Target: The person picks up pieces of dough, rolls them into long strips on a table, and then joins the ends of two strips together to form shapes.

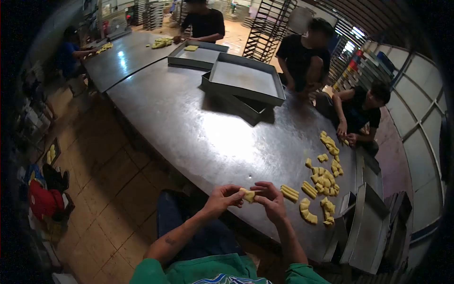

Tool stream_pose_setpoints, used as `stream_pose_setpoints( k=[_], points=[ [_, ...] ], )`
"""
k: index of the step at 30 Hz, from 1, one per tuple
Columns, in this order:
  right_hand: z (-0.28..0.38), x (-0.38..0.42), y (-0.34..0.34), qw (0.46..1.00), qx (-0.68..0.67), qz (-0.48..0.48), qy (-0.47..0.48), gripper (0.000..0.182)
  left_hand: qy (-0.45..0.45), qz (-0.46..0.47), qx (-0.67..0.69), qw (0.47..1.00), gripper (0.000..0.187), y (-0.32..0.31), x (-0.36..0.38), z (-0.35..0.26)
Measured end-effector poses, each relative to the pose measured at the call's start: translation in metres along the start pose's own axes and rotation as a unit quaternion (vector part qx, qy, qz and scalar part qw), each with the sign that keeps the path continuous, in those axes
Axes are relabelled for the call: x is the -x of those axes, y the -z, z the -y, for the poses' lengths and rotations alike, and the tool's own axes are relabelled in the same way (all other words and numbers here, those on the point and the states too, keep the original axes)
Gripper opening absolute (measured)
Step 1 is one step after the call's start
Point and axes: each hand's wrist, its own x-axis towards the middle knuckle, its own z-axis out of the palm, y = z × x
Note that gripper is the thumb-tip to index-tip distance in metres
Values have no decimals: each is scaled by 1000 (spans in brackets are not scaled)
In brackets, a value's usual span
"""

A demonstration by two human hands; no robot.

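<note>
A small piece of yellow dough point(248, 195) is pinched between my two hands, just over the near edge of the metal table point(189, 137). My left hand point(223, 199) grips its left side with thumb and fingers. On the other side, my right hand point(271, 201) holds it by the thumb and fingertips. Right of my right hand lie rolled dough sticks point(289, 193) in a row, with another set of dough sticks point(309, 190) beside them. A curved row of dough pieces point(308, 211) rests nearer me, and a pile of dough pieces point(324, 181) sits behind.
Stacked metal trays point(246, 78) stand on the far side of the table. More trays point(366, 227) lean at the right edge. Co-workers, one person point(362, 111) at the right among them, are around the table. A red bag point(45, 201) lies on the floor at left.
</note>
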Motion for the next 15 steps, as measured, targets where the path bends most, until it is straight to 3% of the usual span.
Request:
stream_pose_setpoints(
  k=[1,3,8,10,14,15],
  points=[
    [1,-2,-9,990,-114,-32,-73,27,-43,-31,-17,998,34,5,4,-1],
    [0,-7,-27,986,-123,-4,-115,27,-53,-56,-54,996,32,14,11,-6],
    [-20,-9,-63,989,-99,-98,-54,24,-136,-138,-70,979,29,11,17,3],
    [-29,-10,-63,988,-85,-125,-31,22,-209,-131,-170,954,28,11,17,7],
    [-44,-4,-53,994,-12,-112,-10,15,-233,-96,-283,925,28,21,17,8],
    [-42,-3,-53,993,-4,-118,-10,12,-165,-64,-234,956,27,24,16,6]
  ],
)
